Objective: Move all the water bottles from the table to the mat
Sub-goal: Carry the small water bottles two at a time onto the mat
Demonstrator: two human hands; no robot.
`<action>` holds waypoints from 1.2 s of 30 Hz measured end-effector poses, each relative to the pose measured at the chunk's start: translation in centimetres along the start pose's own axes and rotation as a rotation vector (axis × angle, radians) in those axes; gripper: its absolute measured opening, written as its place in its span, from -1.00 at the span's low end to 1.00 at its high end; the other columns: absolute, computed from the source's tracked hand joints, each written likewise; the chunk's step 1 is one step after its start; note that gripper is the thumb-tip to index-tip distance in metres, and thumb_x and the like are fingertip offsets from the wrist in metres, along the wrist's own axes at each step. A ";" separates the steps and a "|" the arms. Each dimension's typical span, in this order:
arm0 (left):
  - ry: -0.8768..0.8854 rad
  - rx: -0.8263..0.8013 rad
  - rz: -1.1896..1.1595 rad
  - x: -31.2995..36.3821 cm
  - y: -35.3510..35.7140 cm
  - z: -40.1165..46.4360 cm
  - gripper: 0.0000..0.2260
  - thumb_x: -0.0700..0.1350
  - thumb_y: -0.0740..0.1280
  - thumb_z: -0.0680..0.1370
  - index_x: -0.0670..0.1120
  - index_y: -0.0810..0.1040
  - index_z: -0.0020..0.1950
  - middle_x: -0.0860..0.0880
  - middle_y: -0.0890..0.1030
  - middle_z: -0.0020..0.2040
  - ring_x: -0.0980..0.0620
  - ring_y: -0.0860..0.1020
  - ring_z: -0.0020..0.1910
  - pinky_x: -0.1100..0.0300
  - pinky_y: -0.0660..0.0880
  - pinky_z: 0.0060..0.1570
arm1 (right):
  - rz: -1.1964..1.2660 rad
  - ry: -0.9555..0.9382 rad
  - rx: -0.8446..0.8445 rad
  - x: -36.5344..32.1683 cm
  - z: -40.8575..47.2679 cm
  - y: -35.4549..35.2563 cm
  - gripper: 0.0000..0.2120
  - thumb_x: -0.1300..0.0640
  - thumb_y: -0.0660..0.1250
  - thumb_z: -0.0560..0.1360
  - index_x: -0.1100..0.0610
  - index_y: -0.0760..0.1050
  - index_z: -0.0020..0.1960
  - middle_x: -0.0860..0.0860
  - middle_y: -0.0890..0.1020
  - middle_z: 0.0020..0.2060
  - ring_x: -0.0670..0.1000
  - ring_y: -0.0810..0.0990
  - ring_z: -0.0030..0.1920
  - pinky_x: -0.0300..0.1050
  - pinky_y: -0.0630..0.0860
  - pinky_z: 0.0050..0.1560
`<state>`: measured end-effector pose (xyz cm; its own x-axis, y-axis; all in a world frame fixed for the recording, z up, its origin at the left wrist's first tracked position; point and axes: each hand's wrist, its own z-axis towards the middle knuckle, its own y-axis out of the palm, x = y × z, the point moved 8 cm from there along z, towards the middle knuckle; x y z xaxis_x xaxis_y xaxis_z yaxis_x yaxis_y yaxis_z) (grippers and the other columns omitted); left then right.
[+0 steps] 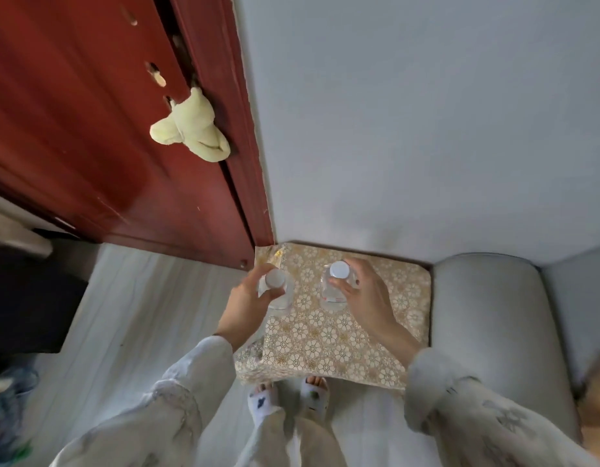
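Two clear water bottles with white caps are over a small table (329, 345) covered in a gold floral cloth. My left hand (246, 305) wraps around the left bottle (275, 288) near the table's left edge. My right hand (366, 298) grips the right bottle (335, 284) just below its cap, toward the back of the table. Both bottles are upright. I cannot tell whether they rest on the cloth or are lifted. No mat is in sight.
A red wooden door (100, 129) with a pale yellow cloth (194, 129) tied at its handle stands to the left. A grey sofa arm (494, 332) presses against the table's right side. A grey wall is behind. Pale floorboards (133, 315) lie to the left, my slippered feet (288, 396) below.
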<state>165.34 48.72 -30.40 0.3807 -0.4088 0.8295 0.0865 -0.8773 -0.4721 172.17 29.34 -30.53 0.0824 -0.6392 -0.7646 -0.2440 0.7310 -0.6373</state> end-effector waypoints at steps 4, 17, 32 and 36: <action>-0.041 -0.033 0.000 -1.9 2.2 7.0 -0.78 -0.17 0.37 0.45 0.08 0.45 0.00 0.15 0.53 -0.08 0.07 0.49 -0.07 0.28 0.33 -0.09 | 0.001 0.074 -0.045 3.4 5.5 2.8 -0.68 0.02 0.33 0.45 0.14 0.44 0.13 0.06 0.53 0.09 0.03 0.50 0.03 -0.11 0.41 -0.01; -0.043 -0.109 0.043 -5.2 7.4 20.4 -0.76 -0.18 0.35 0.46 0.02 0.45 0.09 0.08 0.52 -0.10 0.05 0.48 -0.07 0.16 0.34 -0.07 | 0.188 0.238 0.028 8.3 15.2 7.6 -0.70 0.06 0.35 0.43 0.12 0.41 0.12 0.02 0.47 0.05 -0.08 0.44 -0.07 -0.28 0.33 -0.10; 0.003 -0.022 0.082 -4.6 7.7 22.9 -0.68 -0.09 0.34 0.47 0.01 0.40 0.20 -0.10 0.37 0.21 0.00 0.45 0.02 0.13 0.37 0.12 | 0.225 0.315 -0.063 9.1 17.5 8.3 -0.61 0.06 0.39 0.41 0.11 0.40 0.18 0.10 0.46 0.16 0.03 0.44 0.15 -0.15 0.32 0.09; -0.029 -0.051 0.087 -4.7 7.9 22.3 -0.48 -0.12 0.35 0.46 0.04 0.25 0.37 -0.11 0.34 0.32 -0.10 0.44 0.22 0.02 0.35 0.26 | 0.244 0.352 -0.148 8.8 16.5 8.0 -0.36 0.06 0.36 0.43 0.09 0.17 0.42 0.07 0.34 0.39 0.06 0.29 0.39 0.02 0.23 0.36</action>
<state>184.77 49.35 -44.66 0.4116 -0.4771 0.7765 0.0055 -0.8507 -0.5256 186.94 33.52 -43.90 -0.3221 -0.5139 -0.7951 -0.3533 0.8444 -0.4026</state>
